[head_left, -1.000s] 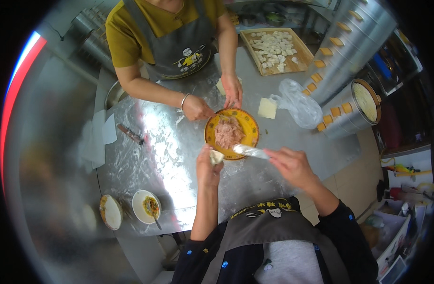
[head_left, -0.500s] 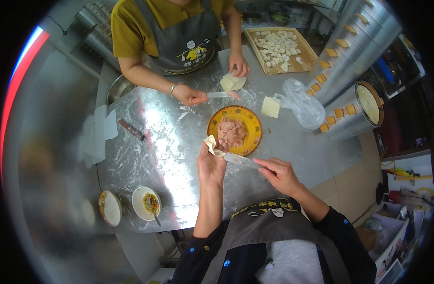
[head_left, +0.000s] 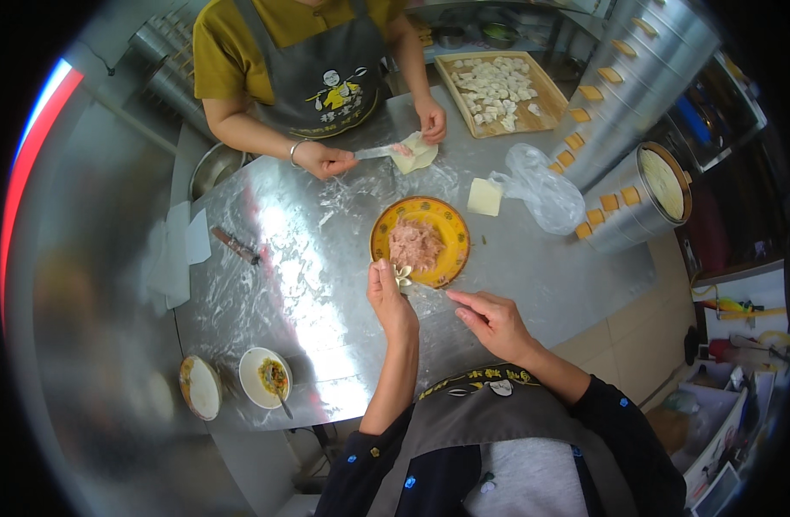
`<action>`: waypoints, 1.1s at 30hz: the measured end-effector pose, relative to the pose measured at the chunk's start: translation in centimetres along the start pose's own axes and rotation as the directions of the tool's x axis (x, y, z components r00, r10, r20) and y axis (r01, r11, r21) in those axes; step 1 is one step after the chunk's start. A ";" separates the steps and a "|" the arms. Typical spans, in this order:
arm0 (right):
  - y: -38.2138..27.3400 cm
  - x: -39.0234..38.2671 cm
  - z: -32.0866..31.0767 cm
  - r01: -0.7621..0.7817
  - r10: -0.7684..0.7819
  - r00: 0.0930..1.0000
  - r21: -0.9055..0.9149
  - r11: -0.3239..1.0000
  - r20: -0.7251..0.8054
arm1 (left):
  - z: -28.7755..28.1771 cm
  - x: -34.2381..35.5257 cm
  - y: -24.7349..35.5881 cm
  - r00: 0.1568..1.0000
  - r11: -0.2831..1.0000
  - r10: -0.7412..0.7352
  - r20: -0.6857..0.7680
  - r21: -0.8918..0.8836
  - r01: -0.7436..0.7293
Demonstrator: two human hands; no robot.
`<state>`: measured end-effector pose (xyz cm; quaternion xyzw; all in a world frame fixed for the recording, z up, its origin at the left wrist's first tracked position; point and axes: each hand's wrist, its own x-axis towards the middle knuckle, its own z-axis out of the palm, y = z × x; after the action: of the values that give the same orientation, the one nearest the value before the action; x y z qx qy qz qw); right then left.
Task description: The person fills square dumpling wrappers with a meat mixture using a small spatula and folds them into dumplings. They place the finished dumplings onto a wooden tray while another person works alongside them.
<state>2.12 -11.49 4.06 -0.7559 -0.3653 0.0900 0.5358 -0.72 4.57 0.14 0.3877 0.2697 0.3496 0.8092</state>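
Note:
My left hand [head_left: 392, 302] is closed around a pale dumpling wrapper [head_left: 402, 275], gathered into folds at the fingertips, over the near edge of the yellow plate [head_left: 460, 250]. Whether filling sits inside the wrapper is hidden. In my right hand [head_left: 497, 326] is a flat spatula, its blade seen nearly edge-on and partly hidden, pointing toward the wrapper. A mound of pink minced meat [head_left: 415, 242] lies on the plate. Across the table, a co-worker's hand [head_left: 324, 160] holds another flat spatula [head_left: 376, 152] with meat on its tip, against an open wrapper [head_left: 416, 155] in their other hand.
Right of the plate lie a square wrapper [head_left: 485, 196] and a plastic bag [head_left: 546, 194], beside tall metal steamers [head_left: 623, 95]. A wooden tray [head_left: 550, 121] of dumplings stands behind. At left are a knife [head_left: 235, 246], a white bowl with a spoon [head_left: 254, 389] and another bowl [head_left: 205, 389].
My left fingers have closed up and the wrapper is now gathered into folds. My right hand's spatula has turned edge-on. The co-worker's spatula has moved onto their wrapper.

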 end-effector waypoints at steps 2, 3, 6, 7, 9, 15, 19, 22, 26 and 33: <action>0.4 -0.4 0.8 0.028 -0.027 0.999 0.014 1.000 -0.026 | 0.1 0.6 -0.7 0.998 0.997 0.015 -0.054 0.076 -0.011; 0.3 -0.5 0.3 -0.097 0.096 0.995 0.040 0.994 0.040 | 0.0 0.8 -0.9 0.996 0.993 0.025 -0.082 0.113 -0.016; 0.9 -1.3 -2.4 -0.336 0.322 0.938 0.120 0.934 0.125 | -3.2 2.4 -1.4 0.952 0.941 -0.295 -0.077 -0.199 0.276; 1.8 -1.7 -3.7 -0.333 0.327 0.943 0.154 0.930 0.068 | -3.6 2.9 -1.8 0.937 0.923 -0.336 -0.096 -0.231 0.308; 3.3 -2.6 -5.7 -0.350 0.361 0.932 0.204 0.914 -0.017 | -4.7 2.6 -1.8 0.923 0.887 -0.383 -0.046 -0.297 0.354; 6.8 -5.0 -9.2 -0.476 0.558 0.812 0.357 0.804 -0.172 | -4.8 -1.0 -5.6 0.774 0.768 -0.627 0.091 -0.097 0.633; 10.6 -6.3 -10.4 -0.517 0.712 0.633 0.519 0.681 -0.304 | 7.7 2.6 -6.4 0.785 0.779 -0.618 -0.053 0.094 0.620; 15.4 -4.2 -9.1 -0.502 0.628 0.680 0.384 0.775 -0.378 | 13.6 12.1 -8.2 0.749 0.836 -0.521 0.408 0.070 0.544; 22.4 1.1 -4.8 -0.400 0.408 0.809 0.113 0.910 -0.424 | 15.1 14.8 -7.1 0.789 0.885 -0.455 0.413 0.110 0.453; 27.3 12.0 -2.8 -0.371 0.246 0.912 -0.403 0.837 -0.328 | 3.8 8.8 -4.8 0.838 0.904 -0.427 0.339 0.167 0.394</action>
<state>24.68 -10.13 -15.61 -0.9146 -0.1741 -0.0134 0.3648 9.08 7.55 -3.10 0.4154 0.2058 0.0766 0.8827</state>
